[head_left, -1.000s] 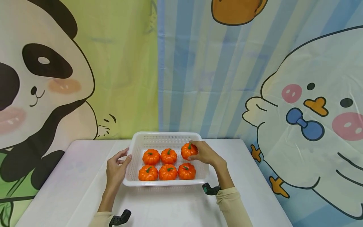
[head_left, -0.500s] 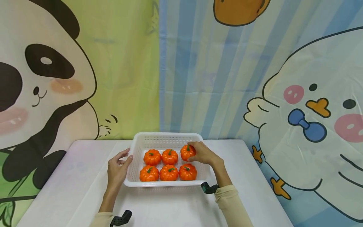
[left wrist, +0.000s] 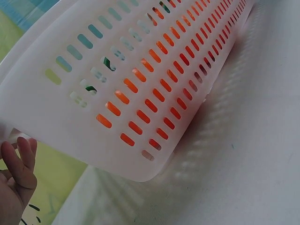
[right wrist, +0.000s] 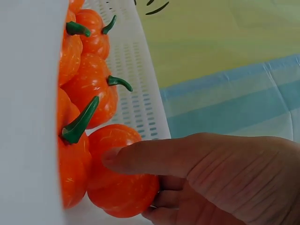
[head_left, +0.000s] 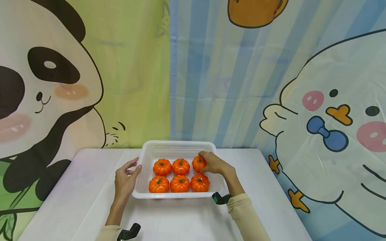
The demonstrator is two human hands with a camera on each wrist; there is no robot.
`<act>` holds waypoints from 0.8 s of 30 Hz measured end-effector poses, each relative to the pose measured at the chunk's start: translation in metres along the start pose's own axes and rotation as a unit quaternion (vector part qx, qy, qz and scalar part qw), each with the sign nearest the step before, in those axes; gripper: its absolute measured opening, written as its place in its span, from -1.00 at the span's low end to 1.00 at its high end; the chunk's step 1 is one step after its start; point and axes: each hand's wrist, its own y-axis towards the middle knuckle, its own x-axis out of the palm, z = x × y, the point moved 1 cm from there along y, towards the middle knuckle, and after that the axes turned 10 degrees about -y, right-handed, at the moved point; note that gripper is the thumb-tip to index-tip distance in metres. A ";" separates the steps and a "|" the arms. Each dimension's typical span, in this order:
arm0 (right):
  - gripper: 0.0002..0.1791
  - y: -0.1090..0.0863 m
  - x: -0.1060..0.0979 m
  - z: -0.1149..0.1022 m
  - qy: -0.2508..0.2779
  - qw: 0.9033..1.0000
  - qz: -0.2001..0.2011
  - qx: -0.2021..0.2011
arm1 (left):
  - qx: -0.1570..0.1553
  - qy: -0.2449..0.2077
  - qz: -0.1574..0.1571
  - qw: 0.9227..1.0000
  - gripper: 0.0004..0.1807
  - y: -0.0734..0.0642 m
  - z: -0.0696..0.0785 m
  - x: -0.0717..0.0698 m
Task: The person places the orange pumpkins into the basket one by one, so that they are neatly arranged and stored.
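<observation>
A white perforated plastic basket (head_left: 178, 195) holds several small orange pumpkins with green stems, in two rows. My right hand (head_left: 214, 164) grips the back-right pumpkin (head_left: 197, 164), thumb on its near side and fingers round the far side; its stem is hidden by the hand in the right wrist view. This pumpkin (right wrist: 117, 197) sits low in the basket against its neighbours. At the basket's left end, my left hand (head_left: 124, 179) holds the rim between thumb and fingers. In the left wrist view the fingers (left wrist: 21, 164) are at the rim, partly cut off.
The basket stands on a white-covered table (head_left: 178, 221). Behind it hangs a curtain (head_left: 193, 83) with a panda and a white chick printed on it. A black wrist camera (head_left: 221, 198) sits close to the basket's front-right corner.
My right hand has shifted slightly left and down with the back-right pumpkin, bringing it closer to the others. The left hand stays at the basket's left rim.
</observation>
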 end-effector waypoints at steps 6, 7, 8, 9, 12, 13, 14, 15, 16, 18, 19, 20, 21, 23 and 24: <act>-0.17 0.006 0.001 0.001 -0.021 1.000 -0.022 -0.005 | 0.001 0.002 0.004 1.000 -0.52 0.000 -0.001 -0.001; -0.17 0.007 0.002 0.001 -0.021 0.999 -0.027 -0.002 | 0.001 0.003 0.004 1.000 -0.52 0.000 -0.001 -0.001; -0.18 0.007 0.003 0.000 -0.021 0.999 -0.032 0.000 | 0.000 0.003 0.004 1.000 -0.52 -0.001 -0.001 -0.001; -0.18 0.008 0.003 0.000 -0.022 0.999 -0.038 0.003 | 0.000 0.003 0.004 1.000 -0.52 -0.001 -0.001 -0.001; -0.20 0.009 0.005 0.000 -0.025 0.998 -0.052 0.009 | -0.003 0.005 0.003 1.000 -0.51 -0.003 -0.002 0.000; -0.21 0.010 0.005 0.000 -0.027 0.998 -0.055 0.010 | -0.004 0.005 0.002 1.000 -0.51 -0.003 -0.002 0.000; -0.22 0.010 0.005 0.000 -0.029 0.998 -0.057 0.010 | -0.004 0.004 0.002 1.000 -0.51 -0.003 -0.002 0.000; -0.23 0.011 0.006 0.000 -0.031 0.998 -0.058 0.010 | -0.004 0.003 0.002 1.000 -0.51 -0.003 -0.002 0.000; -0.23 0.012 0.006 0.000 -0.033 0.998 -0.059 0.011 | -0.003 0.002 0.002 1.000 -0.51 -0.003 -0.002 0.000; -0.25 0.013 0.007 0.000 -0.036 0.997 -0.062 0.011 | -0.003 0.000 0.003 1.000 -0.52 -0.002 -0.002 0.000; -0.26 0.013 0.007 0.000 -0.038 0.997 -0.063 0.009 | -0.002 -0.001 0.004 1.000 -0.52 -0.002 -0.001 0.000; -0.28 0.014 0.007 0.000 -0.039 0.997 -0.065 0.008 | -0.002 -0.001 0.004 1.000 -0.52 -0.002 -0.001 0.001; -0.31 0.015 0.007 0.000 -0.041 0.997 -0.066 0.006 | -0.001 -0.001 0.004 1.000 -0.52 -0.002 -0.001 0.001; -0.38 0.016 0.007 0.000 -0.045 0.997 -0.069 0.002 | 0.000 -0.001 0.003 1.000 -0.53 -0.002 0.000 0.001; -0.41 0.017 0.007 0.001 -0.046 0.996 -0.070 0.001 | 0.000 -0.001 0.004 1.000 -0.53 -0.002 0.000 0.001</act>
